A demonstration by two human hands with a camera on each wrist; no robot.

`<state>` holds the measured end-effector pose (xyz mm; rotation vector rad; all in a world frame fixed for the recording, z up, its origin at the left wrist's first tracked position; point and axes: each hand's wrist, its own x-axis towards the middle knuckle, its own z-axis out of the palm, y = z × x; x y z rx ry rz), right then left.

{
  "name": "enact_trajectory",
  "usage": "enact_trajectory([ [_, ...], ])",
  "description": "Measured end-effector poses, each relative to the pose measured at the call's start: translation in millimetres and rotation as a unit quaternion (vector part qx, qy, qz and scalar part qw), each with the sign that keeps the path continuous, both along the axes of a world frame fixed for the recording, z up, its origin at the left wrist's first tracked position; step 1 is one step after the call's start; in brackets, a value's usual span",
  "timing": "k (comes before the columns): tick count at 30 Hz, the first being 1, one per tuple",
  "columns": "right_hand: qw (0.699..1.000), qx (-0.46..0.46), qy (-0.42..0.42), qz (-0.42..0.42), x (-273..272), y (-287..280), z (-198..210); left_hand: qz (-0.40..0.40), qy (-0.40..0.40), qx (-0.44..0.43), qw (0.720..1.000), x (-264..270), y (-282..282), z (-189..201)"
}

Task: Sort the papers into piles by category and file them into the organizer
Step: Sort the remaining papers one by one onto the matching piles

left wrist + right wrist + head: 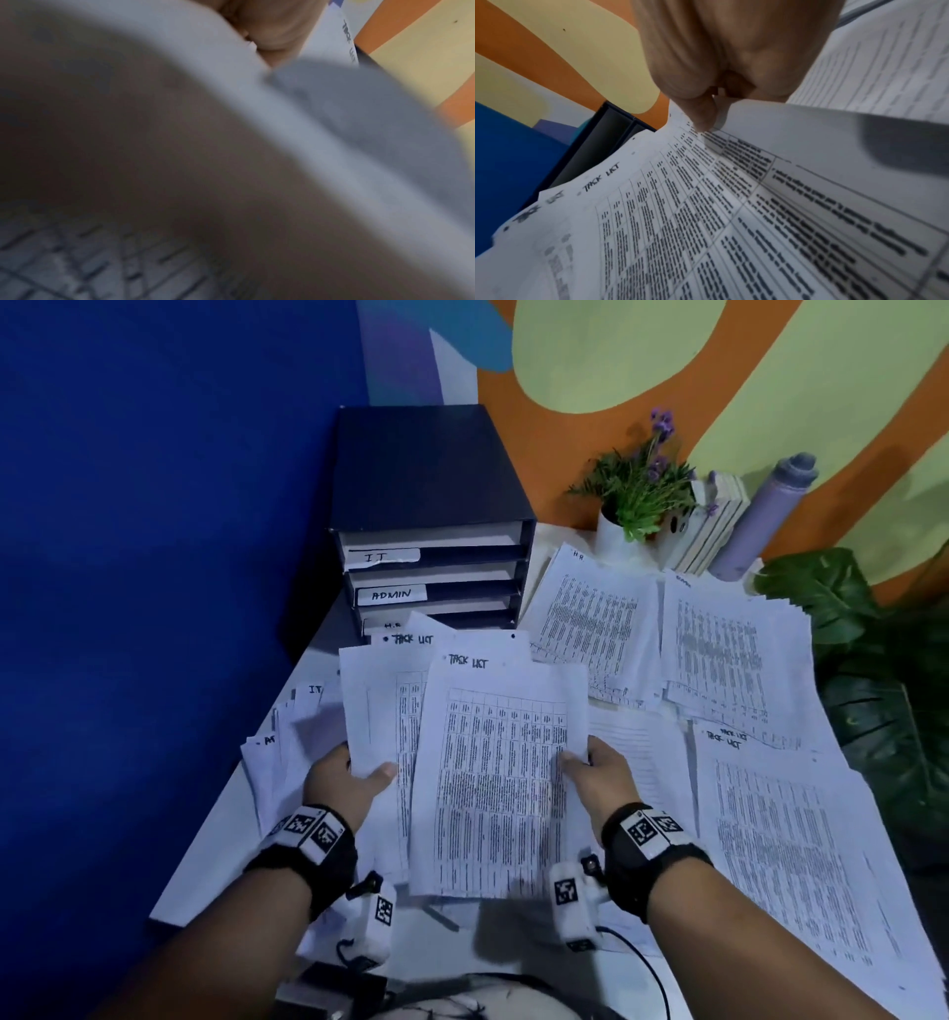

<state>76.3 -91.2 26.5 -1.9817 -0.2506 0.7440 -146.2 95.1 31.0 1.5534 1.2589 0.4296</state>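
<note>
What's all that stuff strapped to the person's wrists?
Both forearms are bare, with no sleeves. The left hand and right hand each have a black wrist band bearing white blocks printed with black square code markers. A small white camera unit hangs under each wrist, with a thin black cable.

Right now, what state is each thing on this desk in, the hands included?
Left hand: grips the fanned white task-list sheets.
Right hand: pinches the front white task-list sheet, lifted off the desk.
Dark blue tiered organizer: upright, shelves labelled IT and ADMIN.
White printed paper piles: lying flat, overlapping.
Potted purple-flowered plant: upright.
</note>
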Motion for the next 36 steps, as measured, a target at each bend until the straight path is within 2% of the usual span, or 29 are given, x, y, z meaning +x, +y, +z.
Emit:
enact_trajectory([
  [7, 0.999, 0.038, -0.002, -0.038, 20, -27, 16, -0.032, -0.009, 0.002, 0.999, 39, -25, 17],
  [11, 0.999, 0.021, -0.012, -0.048, 32, -49, 19, -0.054, -0.016, -0.005, 0.998, 59, -42, 20],
  [19, 0.987, 0.015, -0.033, -0.154, 52, -101, 22, -0.08, 0.01, -0.001, 0.997, 87, -68, 16],
  [24, 0.99, 0.043, -0.015, -0.134, 64, -128, 19, -0.063, 0.01, 0.0, 0.998, 100, -84, 22],
  [27, 0.991, 0.06, 0.021, -0.119, 71, -141, 14, -0.053, -0.016, -0.009, 0.998, 109, -94, 25],
  [32, 0.991, 0.073, 0.027, -0.107, 75, -149, 11, -0.045, -0.046, -0.045, 0.997, 124, -114, 20],
  [34, 0.99, 0.074, 0.023, -0.118, 79, -152, 9, -0.051, -0.042, -0.047, 0.997, 130, -121, 21],
  [36, 0.99, 0.048, -0.003, -0.135, 84, -159, 7, -0.074, -0.001, -0.042, 0.996, 134, -126, 21],
])
